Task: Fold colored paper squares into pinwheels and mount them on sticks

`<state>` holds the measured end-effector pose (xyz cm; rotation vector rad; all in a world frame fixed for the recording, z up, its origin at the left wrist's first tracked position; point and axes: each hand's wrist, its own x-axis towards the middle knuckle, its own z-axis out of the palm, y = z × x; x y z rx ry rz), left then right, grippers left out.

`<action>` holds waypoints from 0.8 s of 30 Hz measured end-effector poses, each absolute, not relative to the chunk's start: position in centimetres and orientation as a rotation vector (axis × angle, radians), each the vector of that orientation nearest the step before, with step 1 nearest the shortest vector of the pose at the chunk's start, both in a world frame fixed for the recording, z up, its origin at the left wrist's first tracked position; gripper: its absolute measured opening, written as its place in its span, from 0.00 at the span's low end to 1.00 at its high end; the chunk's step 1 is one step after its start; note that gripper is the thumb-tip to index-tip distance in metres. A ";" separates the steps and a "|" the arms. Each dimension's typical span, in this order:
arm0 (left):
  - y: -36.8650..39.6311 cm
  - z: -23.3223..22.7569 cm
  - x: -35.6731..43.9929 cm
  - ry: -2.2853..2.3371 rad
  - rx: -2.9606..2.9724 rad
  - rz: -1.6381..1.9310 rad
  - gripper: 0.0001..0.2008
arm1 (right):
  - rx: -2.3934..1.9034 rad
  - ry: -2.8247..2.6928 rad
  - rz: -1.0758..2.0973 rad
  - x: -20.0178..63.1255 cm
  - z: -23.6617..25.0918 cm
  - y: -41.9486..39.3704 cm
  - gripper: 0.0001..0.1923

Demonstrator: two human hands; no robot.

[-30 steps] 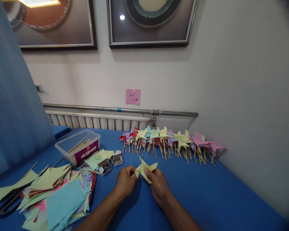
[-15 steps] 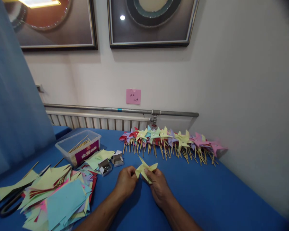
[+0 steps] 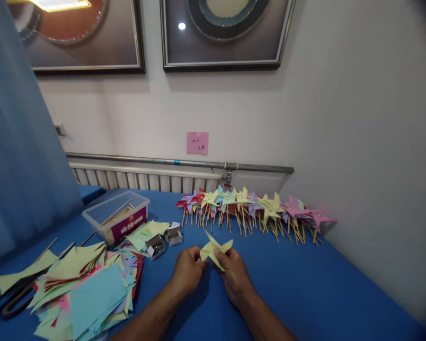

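Observation:
A pale yellow paper pinwheel, folded into pointed blades, is held above the blue table between my two hands. My right hand pinches it, the thumb pressed at its middle and the fingers behind. At the pinwheel's left blade, my left hand is closed, its fingertips curled together; what lies between them is too small or hidden to make out. No stick shows on this pinwheel. Just left of my hands, a small box holds shiny metal pins, with another small open box beside it.
A row of finished pinwheels on sticks lies along the back by the wall. To the left are a clear plastic tub with sticks, a pile of coloured paper and black-handled scissors. The blue table cover reaches the right wall.
Almost nothing differs. My left hand's fingers have shifted very slightly at the pinwheel's left blade, and the whole view has moved a touch.

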<state>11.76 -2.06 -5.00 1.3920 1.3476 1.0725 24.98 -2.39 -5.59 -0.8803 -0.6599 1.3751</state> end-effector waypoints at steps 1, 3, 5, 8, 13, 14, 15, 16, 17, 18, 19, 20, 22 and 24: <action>-2.1 -5.0 11.8 1.347 1.394 1.073 0.11 | -0.880 -0.667 1.373 25.0 -5.5 -2.4 0.20; -2.1 -5.0 11.8 1.346 1.396 1.074 0.12 | -0.883 -0.677 1.366 25.0 -5.4 -2.5 0.20; -2.0 -5.2 11.8 1.343 1.401 1.080 0.12 | -0.881 -0.678 1.360 24.9 -5.4 -2.5 0.20; -1.9 -5.7 11.7 1.354 1.430 1.100 0.11 | -0.882 -0.670 1.359 25.0 -5.5 -2.4 0.20; -1.8 -6.0 11.8 1.342 1.433 1.119 0.11 | -0.894 -0.683 1.366 25.1 -5.6 -2.4 0.21; -1.8 -6.0 11.8 1.333 1.432 1.128 0.11 | -0.893 -0.687 1.372 25.1 -5.5 -2.4 0.21; -1.8 -5.9 11.8 1.327 1.431 1.135 0.12 | -0.891 -0.691 1.379 25.1 -5.5 -2.5 0.21; -1.9 -5.8 11.9 1.324 1.426 1.141 0.12 | -0.888 -0.693 1.386 25.1 -5.4 -2.5 0.21; -1.9 -5.7 11.9 1.324 1.418 1.143 0.12 | -0.884 -0.693 1.393 25.0 -5.3 -2.5 0.21; -1.9 -5.7 11.9 1.323 1.408 1.141 0.12 | -0.880 -0.690 1.397 25.0 -5.3 -2.6 0.21; -2.0 -5.7 12.0 1.319 1.399 1.139 0.12 | -0.879 -0.686 1.396 25.0 -5.2 -2.6 0.21; -2.0 -5.7 12.0 1.313 1.396 1.139 0.12 | -0.881 -0.681 1.393 24.9 -5.2 -2.6 0.21; -2.0 -5.7 12.0 1.296 1.404 1.145 0.13 | -0.891 -0.673 1.381 24.9 -5.1 -2.6 0.20; -2.1 -5.8 11.9 1.289 1.413 1.155 0.14 | -0.900 -0.670 1.370 24.9 -5.2 -2.5 0.19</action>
